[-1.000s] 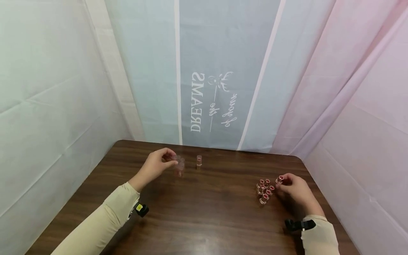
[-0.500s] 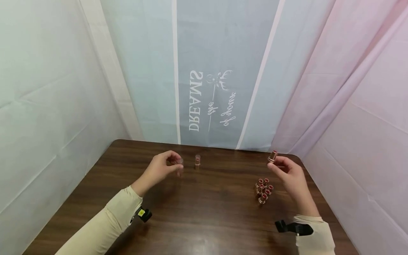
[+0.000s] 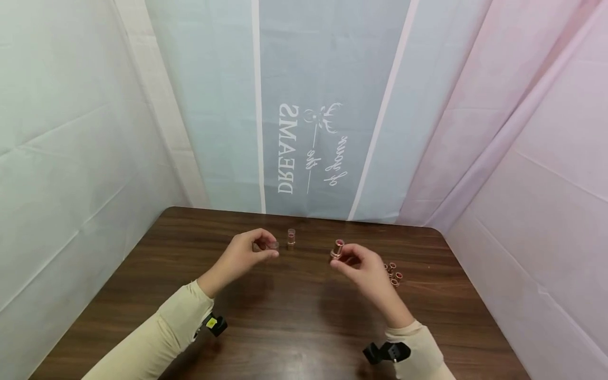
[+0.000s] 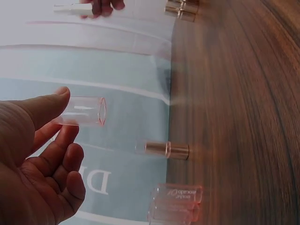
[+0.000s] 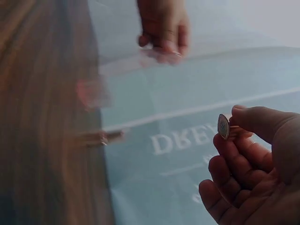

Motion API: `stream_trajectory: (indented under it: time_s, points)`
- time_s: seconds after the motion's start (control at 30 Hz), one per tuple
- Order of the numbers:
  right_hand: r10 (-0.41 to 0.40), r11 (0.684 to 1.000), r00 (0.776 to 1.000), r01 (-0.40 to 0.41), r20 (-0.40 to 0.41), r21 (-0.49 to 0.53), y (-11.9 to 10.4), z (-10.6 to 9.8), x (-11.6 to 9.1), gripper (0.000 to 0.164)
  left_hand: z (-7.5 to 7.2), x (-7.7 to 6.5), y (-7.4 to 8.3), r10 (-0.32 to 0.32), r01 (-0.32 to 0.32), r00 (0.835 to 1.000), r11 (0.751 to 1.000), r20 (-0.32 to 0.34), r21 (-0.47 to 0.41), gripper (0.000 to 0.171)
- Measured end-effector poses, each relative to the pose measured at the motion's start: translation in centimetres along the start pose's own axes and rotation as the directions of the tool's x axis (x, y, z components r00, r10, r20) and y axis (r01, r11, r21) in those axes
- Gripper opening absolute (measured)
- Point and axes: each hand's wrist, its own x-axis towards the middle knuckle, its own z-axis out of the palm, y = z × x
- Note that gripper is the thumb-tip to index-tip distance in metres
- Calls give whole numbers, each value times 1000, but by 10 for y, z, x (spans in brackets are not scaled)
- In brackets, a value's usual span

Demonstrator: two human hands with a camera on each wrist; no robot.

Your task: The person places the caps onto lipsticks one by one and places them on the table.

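Note:
My left hand pinches a clear pinkish lipstick cap between thumb and fingers, its open end pointing away from the palm. With thumb and fingertips, my right hand holds a gold lipstick tube with a reddish top; in the right wrist view its flat round base shows. A capped lipstick stands upright on the table between the two hands, farther back. Behind the right hand is a cluster of uncapped lipstick tubes, partly hidden by it.
More clear caps with printed lettering stand on the table, hidden behind the left hand in the head view. The wooden table ends at a lettered curtain, with pale cloth at both sides.
The right hand has lifted a lipstick tube from beside the cluster and carried it left towards the middle. The left hand has drawn a cap away from the other caps, slightly right.

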Motion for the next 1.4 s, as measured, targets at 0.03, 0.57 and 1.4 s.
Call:
stream_trajectory:
  time_s: [0.03,0.57,1.4]
  points:
    - [-5,1000,1000,5,18,7,1,6,1,22,1,0,1,3,-3,1000,1000,0,4,21]
    - [-77,994,990,86,120,-72,30,66,-1,16,-4,8,36,62,-62,998,998,30,-3,26]
    - [-151,988,982,152,115,2,15,72,-2,15,20,10,62,205,-215,970,974,133,70,18]
